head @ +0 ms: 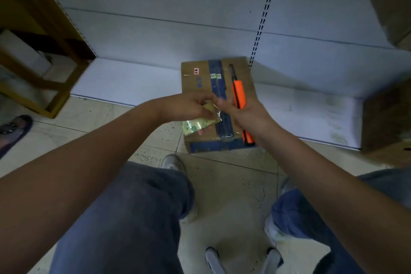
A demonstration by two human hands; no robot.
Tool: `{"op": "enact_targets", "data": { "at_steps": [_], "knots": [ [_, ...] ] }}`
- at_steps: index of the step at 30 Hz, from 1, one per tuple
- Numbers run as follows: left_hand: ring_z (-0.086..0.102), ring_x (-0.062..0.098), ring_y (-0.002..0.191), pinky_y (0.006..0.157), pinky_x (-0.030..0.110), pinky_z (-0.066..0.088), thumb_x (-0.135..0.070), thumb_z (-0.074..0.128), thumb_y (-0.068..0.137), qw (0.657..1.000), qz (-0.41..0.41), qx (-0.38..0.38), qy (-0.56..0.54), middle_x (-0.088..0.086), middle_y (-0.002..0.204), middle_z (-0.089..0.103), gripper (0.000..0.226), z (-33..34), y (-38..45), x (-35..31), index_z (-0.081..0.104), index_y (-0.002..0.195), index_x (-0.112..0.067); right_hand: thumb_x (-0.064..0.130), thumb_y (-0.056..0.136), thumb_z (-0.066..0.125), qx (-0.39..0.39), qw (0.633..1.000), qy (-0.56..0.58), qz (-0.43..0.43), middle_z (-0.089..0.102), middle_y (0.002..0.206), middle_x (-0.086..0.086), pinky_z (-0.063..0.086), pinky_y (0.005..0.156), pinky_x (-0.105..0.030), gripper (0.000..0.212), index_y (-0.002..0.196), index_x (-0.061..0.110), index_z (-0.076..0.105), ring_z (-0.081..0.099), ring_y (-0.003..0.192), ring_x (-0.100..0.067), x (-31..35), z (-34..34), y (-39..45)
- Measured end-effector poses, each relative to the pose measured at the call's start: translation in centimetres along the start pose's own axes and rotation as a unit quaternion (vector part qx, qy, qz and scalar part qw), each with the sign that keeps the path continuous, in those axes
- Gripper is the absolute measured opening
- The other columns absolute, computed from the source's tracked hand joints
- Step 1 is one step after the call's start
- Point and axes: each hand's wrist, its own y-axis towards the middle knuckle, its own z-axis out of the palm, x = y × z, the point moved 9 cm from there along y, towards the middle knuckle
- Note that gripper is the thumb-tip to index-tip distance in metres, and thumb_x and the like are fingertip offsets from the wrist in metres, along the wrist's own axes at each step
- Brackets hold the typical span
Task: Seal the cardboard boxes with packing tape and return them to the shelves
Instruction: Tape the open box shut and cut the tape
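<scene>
our left hand (189,107) pinches a yellowish strip of packing tape (200,123); our right hand (242,111) grips an orange utility knife (239,95) (blade end pointing away), fingertips apparently meeting the tape. below both, the cardboard box (222,104) rests on the floor (233,184), against the white shelf (138,80).

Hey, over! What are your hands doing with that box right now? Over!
Left hand gripping crumpled tape. Right hand holding orange cutter. Box on floor against shelf, blue strip across top. Nothing in the way.
</scene>
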Motion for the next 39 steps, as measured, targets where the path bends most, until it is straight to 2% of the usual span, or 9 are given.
{"op": "enact_targets", "data": {
  "at_steps": [11, 14, 17, 19, 21, 24, 29, 33, 39],
  "knots": [
    [0.071, 0.023, 0.068, 0.061, 0.032, 0.060, -0.011, 0.055, 0.101, 0.998, -0.023, 0.017, -0.054, 0.010, 0.081, 0.072, 0.027, 3.9, 2.1, -0.3, 0.046, 0.125, -0.001, 0.029, 0.088, 0.076, -0.126, 0.985, -0.114, 0.023, 0.055, 0.067, 0.004, 0.046, 0.058, -0.027, 0.024, 0.078, 0.014, 0.059, 0.055, 0.062, -0.012, -2.2, -2.1, 0.7],
    [0.073, 0.022, 0.072, 0.059, 0.024, 0.056, -0.015, 0.064, 0.096, 1.000, 0.000, 0.004, -0.029, 0.005, 0.092, 0.073, 0.045, 3.8, 2.3, -0.6, 0.039, 0.134, -0.019, 0.025, 0.089, 0.074, -0.119, 0.987, -0.097, 0.053, 0.055, 0.067, 0.002, 0.044, 0.060, -0.028, 0.022, 0.077, 0.012, 0.062, 0.054, 0.063, -0.013, -4.1, -2.1, 1.0],
    [0.072, 0.019, 0.094, 0.078, 0.016, 0.051, -0.031, 0.069, 0.093, 0.993, 0.010, -0.026, 0.112, 0.010, 0.121, 0.068, 0.065, 3.7, 2.5, 0.1, 0.036, 0.148, -0.020, 0.025, 0.092, 0.070, -0.113, 0.989, -0.081, 0.050, 0.058, 0.069, 0.000, 0.048, 0.064, -0.031, 0.019, 0.082, 0.010, 0.064, 0.055, 0.064, -0.015, -5.7, -1.9, 1.0],
    [0.062, 0.016, 0.113, 0.096, 0.023, 0.045, -0.048, 0.069, 0.090, 0.969, 0.030, -0.063, 0.235, 0.000, 0.131, 0.063, 0.066, 3.1, 2.0, 1.8, 0.045, 0.145, -0.021, 0.026, 0.093, 0.069, -0.138, 0.985, -0.083, 0.058, 0.060, 0.074, 0.000, 0.051, 0.064, -0.029, 0.019, 0.080, 0.016, 0.060, 0.058, 0.068, -0.015, -7.1, -3.8, 1.3],
    [0.065, 0.008, 0.094, 0.094, 0.033, 0.050, -0.061, 0.064, 0.087, 0.949, -0.005, -0.078, 0.306, -0.010, 0.106, 0.069, 0.061, 1.6, 0.6, 5.1, 0.054, 0.138, -0.029, 0.027, 0.093, 0.069, -0.199, 0.971, -0.092, 0.100, 0.066, 0.087, -0.005, 0.053, 0.068, -0.029, 0.014, 0.088, 0.014, 0.064, 0.062, 0.074, -0.016, -10.0, -8.4, 1.9],
    [0.057, -0.003, 0.056, 0.081, 0.028, 0.052, -0.069, 0.059, 0.084, 0.910, -0.121, -0.075, 0.390, -0.013, 0.081, 0.061, 0.058, -1.1, -1.5, 11.4, 0.062, 0.128, -0.031, 0.027, 0.093, 0.069, -0.262, 0.944, -0.118, 0.161, 0.070, 0.103, -0.017, 0.050, 0.080, -0.032, 0.023, 0.101, 0.005, 0.068, 0.066, 0.092, -0.028, -15.0, -14.3, 2.1],
    [0.062, 0.012, 0.074, 0.080, 0.029, 0.054, -0.058, 0.053, 0.093, 0.897, -0.157, -0.050, 0.411, -0.001, 0.095, 0.070, 0.046, -0.9, 0.6, 17.8, 0.063, 0.127, -0.028, 0.028, 0.095, 0.065, -0.237, 0.948, -0.160, 0.142, 0.068, 0.097, -0.014, 0.054, 0.091, -0.047, 0.021, 0.100, 0.008, 0.066, 0.066, 0.093, -0.030, -19.0, -13.1, 5.2],
    [0.064, 0.013, 0.070, 0.074, 0.029, 0.053, -0.051, 0.054, 0.096, 0.895, -0.208, -0.053, 0.390, -0.002, 0.086, 0.066, 0.040, -2.3, 1.8, 21.4, 0.065, 0.122, -0.022, 0.031, 0.092, 0.068, -0.294, 0.929, -0.162, 0.157, 0.070, 0.098, -0.014, 0.054, 0.091, -0.048, 0.025, 0.100, 0.007, 0.068, 0.067, 0.095, -0.033, -21.8, -15.3, 6.5],
    [0.061, 0.011, 0.065, 0.062, 0.025, 0.043, -0.051, 0.054, 0.095, 0.893, -0.239, -0.037, 0.379, -0.006, 0.071, 0.059, 0.039, -3.0, 3.5, 24.6, 0.067, 0.109, -0.017, 0.033, 0.091, 0.070, -0.283, 0.931, -0.152, 0.174, 0.069, 0.097, -0.010, 0.055, 0.089, -0.050, 0.022, 0.097, 0.012, 0.066, 0.067, 0.093, -0.030, -23.3, -15.4, 8.4]
  ]
}}
